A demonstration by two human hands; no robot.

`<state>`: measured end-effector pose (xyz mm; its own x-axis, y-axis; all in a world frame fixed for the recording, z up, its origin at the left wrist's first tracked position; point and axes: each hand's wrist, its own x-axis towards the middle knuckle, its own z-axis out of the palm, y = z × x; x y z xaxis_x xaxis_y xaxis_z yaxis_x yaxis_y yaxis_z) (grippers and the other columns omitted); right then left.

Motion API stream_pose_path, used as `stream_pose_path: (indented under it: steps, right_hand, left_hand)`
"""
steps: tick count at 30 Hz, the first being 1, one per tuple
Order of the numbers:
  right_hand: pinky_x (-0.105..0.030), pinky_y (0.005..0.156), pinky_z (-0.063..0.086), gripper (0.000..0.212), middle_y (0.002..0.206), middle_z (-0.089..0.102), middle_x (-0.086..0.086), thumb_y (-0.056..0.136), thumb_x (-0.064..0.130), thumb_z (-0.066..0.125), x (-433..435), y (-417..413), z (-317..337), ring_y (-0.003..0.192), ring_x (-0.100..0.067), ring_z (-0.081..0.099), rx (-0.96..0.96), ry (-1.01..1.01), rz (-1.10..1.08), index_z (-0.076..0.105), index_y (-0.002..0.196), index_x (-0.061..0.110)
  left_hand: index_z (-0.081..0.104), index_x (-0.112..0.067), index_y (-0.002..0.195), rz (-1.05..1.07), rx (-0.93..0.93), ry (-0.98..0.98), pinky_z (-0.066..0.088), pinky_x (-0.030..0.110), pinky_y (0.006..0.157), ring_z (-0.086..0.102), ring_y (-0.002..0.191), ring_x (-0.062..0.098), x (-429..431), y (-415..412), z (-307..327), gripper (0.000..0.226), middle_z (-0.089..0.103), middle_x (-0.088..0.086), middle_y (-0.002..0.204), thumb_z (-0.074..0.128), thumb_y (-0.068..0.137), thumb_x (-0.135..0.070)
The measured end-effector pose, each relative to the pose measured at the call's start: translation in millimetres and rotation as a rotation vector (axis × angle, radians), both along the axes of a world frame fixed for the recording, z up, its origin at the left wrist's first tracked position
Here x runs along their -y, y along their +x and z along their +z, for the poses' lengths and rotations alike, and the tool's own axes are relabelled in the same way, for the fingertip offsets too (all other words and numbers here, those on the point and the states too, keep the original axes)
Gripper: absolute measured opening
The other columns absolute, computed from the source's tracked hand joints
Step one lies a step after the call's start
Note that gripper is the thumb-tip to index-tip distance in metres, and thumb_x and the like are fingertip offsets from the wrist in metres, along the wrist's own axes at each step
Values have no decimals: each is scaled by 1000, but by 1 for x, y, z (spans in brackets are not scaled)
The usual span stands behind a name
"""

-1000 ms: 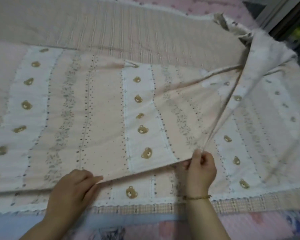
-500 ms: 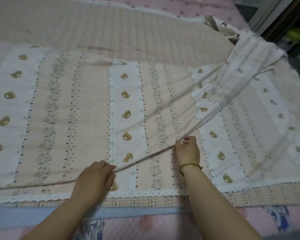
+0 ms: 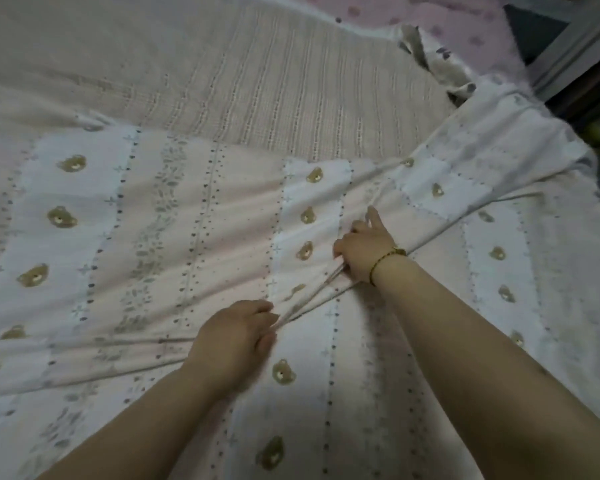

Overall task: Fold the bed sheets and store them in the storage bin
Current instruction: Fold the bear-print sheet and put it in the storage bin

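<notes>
left hand [image 3: 234, 336] has fingers curled, clamped on the bunched fold edge of the bed sheet [image 3: 153, 237], mid-view. right hand [image 3: 362, 252] is further up the same edge, curled round the gathered cloth, with the index finger [image 3: 373, 216] out straight along the crease. the hands are apart, both on one ridge of fabric that runs diagonally up and to the right. there's a thin beaded bracelet [image 3: 383, 263] on the right wrist.

the sheet is pale pink and white stripes with bear heads and dotted lines. it's spread flat over the bed and fills most of the view. the upper layer is pulled over the lower one, so the folded part lies left of and above the ridge, with a single layer under both forearms. the far right corner is rumpled and twisted, with the pale underside showing.

a plaid beige cloth [image 3: 239, 81] lies flat beyond the sheet (can't tell if it's a separate piece or the same item). a pink spotted cover [image 3: 430, 15] is at top right, and a pale frame [image 3: 568, 46] stands past the bed corner.
</notes>
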<state>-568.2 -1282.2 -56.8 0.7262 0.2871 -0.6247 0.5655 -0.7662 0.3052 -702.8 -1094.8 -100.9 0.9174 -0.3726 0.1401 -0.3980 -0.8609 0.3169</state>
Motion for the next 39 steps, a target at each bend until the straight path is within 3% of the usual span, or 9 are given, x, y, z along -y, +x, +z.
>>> stream_pose_path:
  steps: [9, 14, 17, 22, 25, 29, 31, 35, 39]
  right_hand:
    - [-59, 106, -15, 38, 150, 28, -12, 95, 30, 41, 172, 73, 3, 143, -34, 6, 184, -485, -126, 48, 133, 25]
    - [-73, 99, 17, 17, 69, 63, -10, 82, -2, 53, 257, 49, 22, 102, -32, 54, 952, 128, -201, 66, 80, 8]
    - [-55, 107, 13, 27, 65, 64, -8, 90, 5, 39, 303, -9, 7, 97, -32, 51, 1303, 265, -277, 63, 81, 14]
    - [-40, 111, -13, 21, 93, 68, -7, 79, 7, 50, 290, -72, -28, 110, -35, 51, 518, -16, -667, 68, 88, 11]
    - [-53, 112, 10, 18, 92, 67, -9, 79, 10, 53, 291, -57, -11, 99, -31, 57, 667, 50, -583, 67, 90, 9]
    - [-46, 107, 24, 11, 65, 61, -15, 82, 1, 53, 324, -85, 43, 71, -30, 56, 1359, 286, -400, 62, 79, 7]
    - [-48, 105, 28, 17, 72, 66, -20, 82, 0, 49, 329, -129, 33, 75, -38, 62, 1260, 257, -419, 65, 86, 5]
    - [-19, 114, -10, 22, 73, 69, -20, 57, -6, 51, 307, -185, -20, 75, -43, 66, 748, 124, -509, 70, 67, -1]
    - [-34, 115, 6, 25, 114, 63, -12, 89, 5, 46, 304, -174, -3, 113, -27, 52, 567, 12, -701, 66, 104, 8]
  left_hand:
    - [75, -28, 88, -52, 16, 59, 51, 19, 50, 70, 71, 10, 79, 54, -21, 58, 73, -5, 89, 19, 97, -39]
    - [74, -15, 98, -68, 61, -47, 55, 35, 56, 71, 79, 26, 96, 66, -6, 70, 71, 8, 102, 9, 101, -41]
    - [73, -10, 96, -128, 108, -77, 55, 40, 61, 63, 92, 26, 95, 65, 3, 67, 70, 11, 105, 12, 101, -38]
    - [77, -24, 86, -269, 36, 66, 54, 25, 53, 72, 80, 17, 94, 33, -14, 74, 73, -2, 97, 5, 101, -38]
    - [77, -23, 85, -260, 59, 31, 53, 24, 55, 71, 83, 16, 96, 25, -6, 76, 73, -1, 97, 4, 101, -38]
    - [74, -15, 96, -275, 49, -135, 39, 17, 87, 51, 102, 14, 89, 9, 16, 64, 68, 3, 109, 14, 101, -37]
    - [75, -18, 95, -340, 48, -174, 37, 15, 93, 50, 104, 12, 84, -6, 19, 63, 67, 1, 110, 15, 101, -36]
    - [76, -33, 74, -447, 19, -67, 49, 13, 65, 66, 82, 2, 91, -37, 4, 77, 73, -12, 88, 5, 103, -34]
    - [75, -38, 73, -469, 7, -26, 50, 13, 59, 70, 75, 1, 95, -57, -5, 79, 72, -16, 89, 1, 102, -36]
